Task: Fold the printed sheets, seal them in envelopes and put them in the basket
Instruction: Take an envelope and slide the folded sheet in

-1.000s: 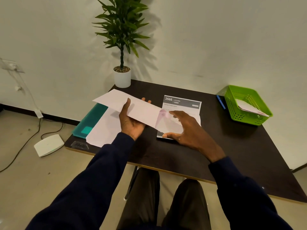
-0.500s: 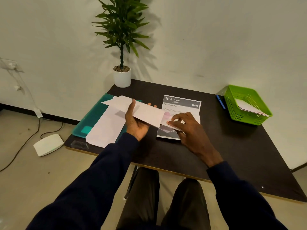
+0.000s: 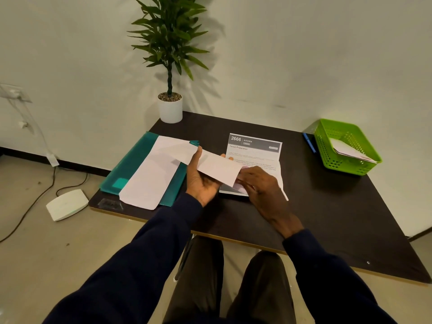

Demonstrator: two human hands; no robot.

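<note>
The left hand [image 3: 201,181] grips an envelope [image 3: 217,168] from below, keeping its mouth facing the right hand [image 3: 259,183], whose pinched fingers feed something in; beneath lies a printed sheet [image 3: 254,150] on the counter [image 3: 327,206]. The basket [image 3: 346,146] waits far right.

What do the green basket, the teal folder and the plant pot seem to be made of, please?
Basket: likely moulded plastic, given its bright lattice walls. Folder: probably translucent plastic sheet with a slight sheen. Pot: smooth matte white, ceramic or plastic; I cannot tell which.
</note>
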